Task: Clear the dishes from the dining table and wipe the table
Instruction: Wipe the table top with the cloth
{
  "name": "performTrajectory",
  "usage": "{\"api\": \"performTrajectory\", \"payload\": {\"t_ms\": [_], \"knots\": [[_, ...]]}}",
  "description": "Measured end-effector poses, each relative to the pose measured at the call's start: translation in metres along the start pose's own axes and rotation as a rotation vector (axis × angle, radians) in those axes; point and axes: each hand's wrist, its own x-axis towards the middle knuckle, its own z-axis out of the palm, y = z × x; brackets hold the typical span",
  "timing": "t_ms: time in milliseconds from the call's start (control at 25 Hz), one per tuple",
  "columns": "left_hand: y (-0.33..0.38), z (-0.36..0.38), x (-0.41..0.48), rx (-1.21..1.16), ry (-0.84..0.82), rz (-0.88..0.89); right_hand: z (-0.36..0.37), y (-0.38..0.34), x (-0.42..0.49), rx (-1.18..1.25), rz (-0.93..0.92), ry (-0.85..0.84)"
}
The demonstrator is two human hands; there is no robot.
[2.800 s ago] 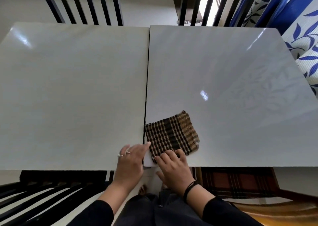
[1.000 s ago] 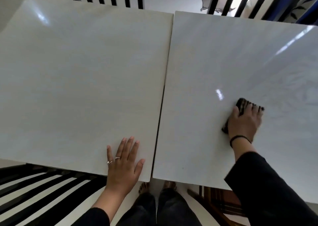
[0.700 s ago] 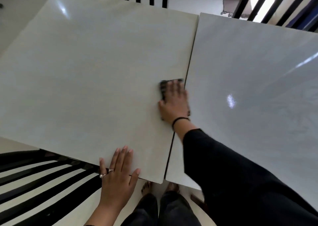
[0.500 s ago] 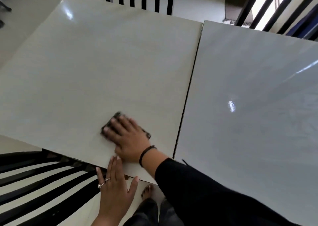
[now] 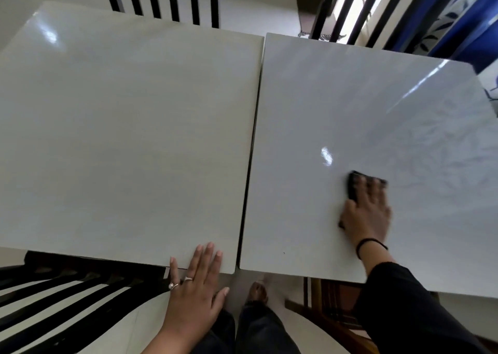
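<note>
The glossy white dining table [image 5: 129,127] has two panels with a dark seam down the middle. A dark checked cloth [image 5: 352,186] lies on the right panel, mostly covered by my right hand [image 5: 367,208], which presses flat on it with fingers spread. Only the cloth's far and left edges show. My left hand [image 5: 198,286] rests flat with straight fingers on the near edge of the left panel, beside the seam. No dishes are on the table.
Dark slatted chairs stand at the far side [image 5: 167,1], the far right [image 5: 358,9] and the near left [image 5: 67,300]. A wooden chair with a checked seat [image 5: 331,300] sits under the near right edge. Blue patterned curtains [image 5: 463,17] hang at the far right.
My right hand has swept the cloth from the near part of the left panel across the seam to the right panel. My left hand stays at the near edge.
</note>
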Motion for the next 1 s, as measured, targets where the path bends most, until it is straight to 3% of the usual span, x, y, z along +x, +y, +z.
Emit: {"api": "performTrajectory", "payload": {"t_ms": [120,240,560,680,760,880,1000], "knots": [[-0.006,-0.001,-0.005,0.024,0.002,0.024,-0.008,0.046,-0.044,0.034,0.329,0.048],[-0.009,0.002,-0.019,0.023,0.032,0.014,0.010,0.015,-0.099,0.037,0.366,0.044],[-0.023,-0.011,-0.040,-0.015,0.020,-0.173,0.073,-0.219,-0.196,0.021,-0.683,-0.322],[-0.027,-0.010,-0.051,-0.051,0.051,-0.299,0.077,-0.243,-0.207,-0.127,-1.135,-0.367],[-0.024,-0.006,-0.063,-0.060,0.104,-0.237,0.077,-0.230,-0.203,-0.224,-1.353,-0.319],[-0.013,-0.003,-0.069,-0.113,0.165,-0.066,0.066,-0.180,-0.184,-0.232,-1.475,-0.295],[-0.003,-0.008,-0.048,-0.138,0.196,0.043,0.042,-0.098,-0.149,-0.194,-1.346,-0.303]]}}
